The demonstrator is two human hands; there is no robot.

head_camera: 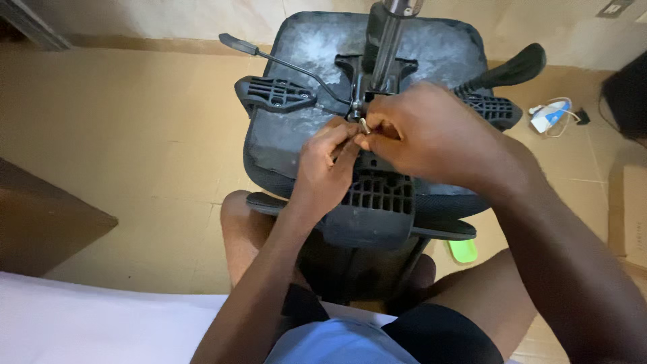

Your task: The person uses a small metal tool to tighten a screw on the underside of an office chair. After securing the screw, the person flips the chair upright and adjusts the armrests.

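Note:
An upturned black office chair seat lies between my knees, its dusty underside facing up. A chrome gas cylinder rises from the black mechanism plate at its middle. My left hand and my right hand meet just below that plate. Their fingertips pinch a small pale metal screw or bolt together. A thin lever with a black paddle sticks out to the left. Ribbed black armrest brackets sit on each side, and the ribbed backrest bracket lies under my wrists.
A brown box corner stands at the left on the tan tiled floor. At the right lie a white and blue device with a cord and a cardboard piece. A green object peeks from under the chair. White cloth covers the near left.

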